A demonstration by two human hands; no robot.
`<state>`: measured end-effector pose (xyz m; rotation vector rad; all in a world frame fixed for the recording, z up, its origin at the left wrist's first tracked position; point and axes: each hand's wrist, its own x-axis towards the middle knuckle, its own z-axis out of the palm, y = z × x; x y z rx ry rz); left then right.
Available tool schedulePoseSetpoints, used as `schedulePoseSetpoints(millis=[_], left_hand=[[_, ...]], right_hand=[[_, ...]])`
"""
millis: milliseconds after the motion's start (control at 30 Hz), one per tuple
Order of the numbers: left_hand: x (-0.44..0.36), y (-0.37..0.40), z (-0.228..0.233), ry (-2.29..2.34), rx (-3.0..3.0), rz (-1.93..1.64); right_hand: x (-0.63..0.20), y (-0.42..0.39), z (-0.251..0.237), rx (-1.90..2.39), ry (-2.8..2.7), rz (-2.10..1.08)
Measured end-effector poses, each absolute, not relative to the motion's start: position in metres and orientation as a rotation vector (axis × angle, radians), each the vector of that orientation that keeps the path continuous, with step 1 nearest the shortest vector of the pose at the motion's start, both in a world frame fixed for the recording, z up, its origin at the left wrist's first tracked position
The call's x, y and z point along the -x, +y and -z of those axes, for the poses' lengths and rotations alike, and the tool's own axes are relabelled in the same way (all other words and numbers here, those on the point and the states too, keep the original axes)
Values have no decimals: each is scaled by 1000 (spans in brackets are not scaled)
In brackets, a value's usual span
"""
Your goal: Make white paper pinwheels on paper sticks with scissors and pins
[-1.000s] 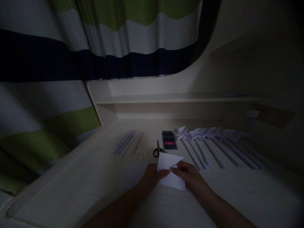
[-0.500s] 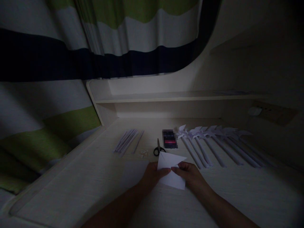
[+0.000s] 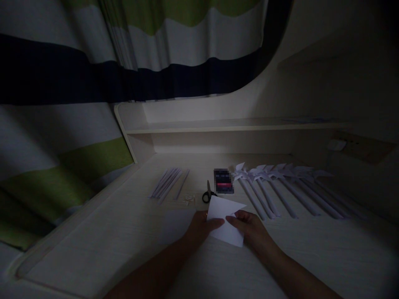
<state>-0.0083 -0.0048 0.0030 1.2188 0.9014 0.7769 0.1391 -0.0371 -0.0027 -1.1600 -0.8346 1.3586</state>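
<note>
A sheet of white paper (image 3: 225,209), with a slit at its right side, is held up over the desk between both hands. My left hand (image 3: 204,226) grips its left side, thumb lying on top and pointing to the middle. From the other side my right hand (image 3: 246,226) pinches it, thumb on the face and fingers behind, mostly hidden. The two thumb tips almost meet. Just beyond the paper lie black-handled scissors (image 3: 208,194), blades pointing away, their handles partly covered by the sheet.
Several paper pinwheels on sticks (image 3: 277,191) lie in a row at the right. Rolled paper sticks (image 3: 166,185) rest at the left, near small pale pieces (image 3: 188,199). A dark box-like item (image 3: 223,181), blurred out, sits behind the scissors. A flat sheet (image 3: 177,224) is beside my left arm.
The hands and paper stay nearly in place. The right thumb has shifted slightly right, widening the small gap between the thumb tips. The view has moved a little.
</note>
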Motion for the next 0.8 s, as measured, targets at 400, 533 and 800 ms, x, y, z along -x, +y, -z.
schedulePoseSetpoints(millis=[400, 533, 800], left_hand=[[8, -4, -3, 921, -1238, -769], [9, -5, -3, 894, -1208, -758], [9, -3, -1, 904, -1224, -768]], right_hand=[[-139, -35, 11, 1174, -833, -1320], [-139, -36, 9, 1183, -830, -1309], [-139, -34, 14, 1185, -849, -1273]])
